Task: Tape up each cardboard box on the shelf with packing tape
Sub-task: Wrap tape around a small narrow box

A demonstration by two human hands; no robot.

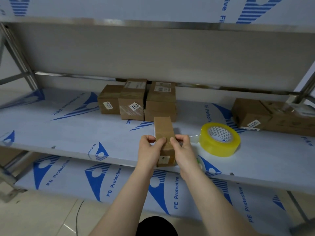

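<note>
A small narrow cardboard box (164,129) lies lengthwise at the front edge of the middle shelf (68,132), with clear tape across its top. My left hand (150,149) holds its left side, thumb on the top face. My right hand (183,148) pinches the tape at the box's right edge, and a clear strip runs from there to the yellow roll of packing tape (219,139) lying flat on the shelf to the right.
Three cardboard boxes (136,101) with labels stand together at the back of the shelf. Two more boxes (272,114) sit at the far right. A lower shelf (102,181) runs underneath, an upper one overhead, with metal posts at both ends.
</note>
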